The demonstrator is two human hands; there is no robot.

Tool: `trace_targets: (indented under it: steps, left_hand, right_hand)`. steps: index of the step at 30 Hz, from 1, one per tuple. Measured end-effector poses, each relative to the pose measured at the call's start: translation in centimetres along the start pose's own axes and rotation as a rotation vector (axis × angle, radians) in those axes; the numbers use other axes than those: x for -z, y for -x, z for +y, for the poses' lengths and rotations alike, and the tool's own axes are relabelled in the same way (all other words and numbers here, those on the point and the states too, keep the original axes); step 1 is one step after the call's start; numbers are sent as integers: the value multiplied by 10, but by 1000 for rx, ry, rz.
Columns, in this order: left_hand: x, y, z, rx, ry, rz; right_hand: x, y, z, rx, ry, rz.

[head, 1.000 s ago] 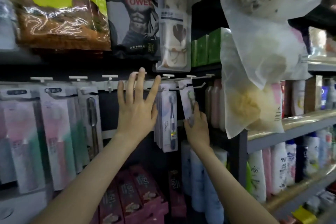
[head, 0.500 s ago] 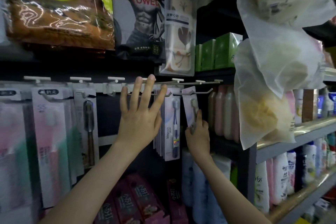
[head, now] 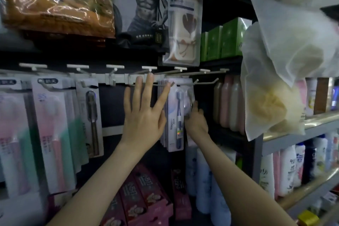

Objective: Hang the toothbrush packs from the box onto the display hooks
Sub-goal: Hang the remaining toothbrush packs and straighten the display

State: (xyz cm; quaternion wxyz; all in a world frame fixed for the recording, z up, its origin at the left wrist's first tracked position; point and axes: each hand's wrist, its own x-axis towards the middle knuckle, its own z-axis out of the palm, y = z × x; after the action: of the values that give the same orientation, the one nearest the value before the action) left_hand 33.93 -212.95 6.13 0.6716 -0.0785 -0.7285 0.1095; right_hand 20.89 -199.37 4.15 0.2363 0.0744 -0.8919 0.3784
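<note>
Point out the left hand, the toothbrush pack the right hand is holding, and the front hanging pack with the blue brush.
left hand (head: 145, 117): head view, back of the hand.
held toothbrush pack (head: 189, 97): head view, blurred clear blister above the fingers.
front hanging pack (head: 178, 113): head view, blue brush handle.

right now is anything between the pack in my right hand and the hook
Nothing visible. The right hand holds the pack just under the hook, whose tip is bare. The open left hand touches the hung packs on their left side, clear of it.

White toothbrush packs (head: 174, 115) hang upright from one hook (head: 172, 84).
</note>
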Motion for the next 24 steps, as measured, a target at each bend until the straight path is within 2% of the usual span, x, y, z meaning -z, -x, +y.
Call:
trace_targets:
  steps: [9, 16, 20, 22, 24]
  left_hand:
    - [34, 77, 66, 102, 210, -271]
    - [44, 100, 97, 153, 161, -403]
    - [55, 126, 118, 230, 202, -467]
    - [73, 157, 144, 272, 255, -540]
    - [99, 199, 173, 301, 334, -657]
  right_hand:
    - [41, 82, 43, 162, -117, -14]
    - [56, 118, 80, 167, -197, -107]
    - [52, 181, 97, 323, -285, -133]
    - [46, 225, 122, 419, -327, -211]
    - [41, 270, 160, 439, -332, -356]
